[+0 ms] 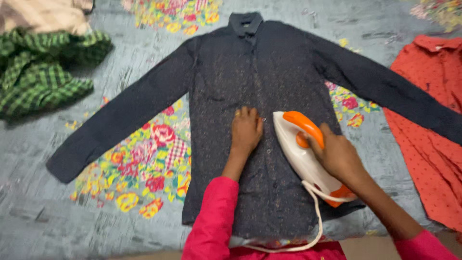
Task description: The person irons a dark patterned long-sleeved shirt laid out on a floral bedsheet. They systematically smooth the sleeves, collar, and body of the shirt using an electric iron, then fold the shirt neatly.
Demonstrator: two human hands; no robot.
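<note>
The dark shirt lies spread flat across the middle of the frame, the left hand pressed open on its front while the right hand grips the white and orange iron at lower centre-right. The iron's nose sits just beside the left fingers, so a careless stroke could burn them, and the trailing cord might drag across and rumple the cloth.

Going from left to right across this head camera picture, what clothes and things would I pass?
Green checked cloth → dark shirt's sleeve → left hand flat on the dark shirt → white and orange iron under the right hand → red shirt.
</note>
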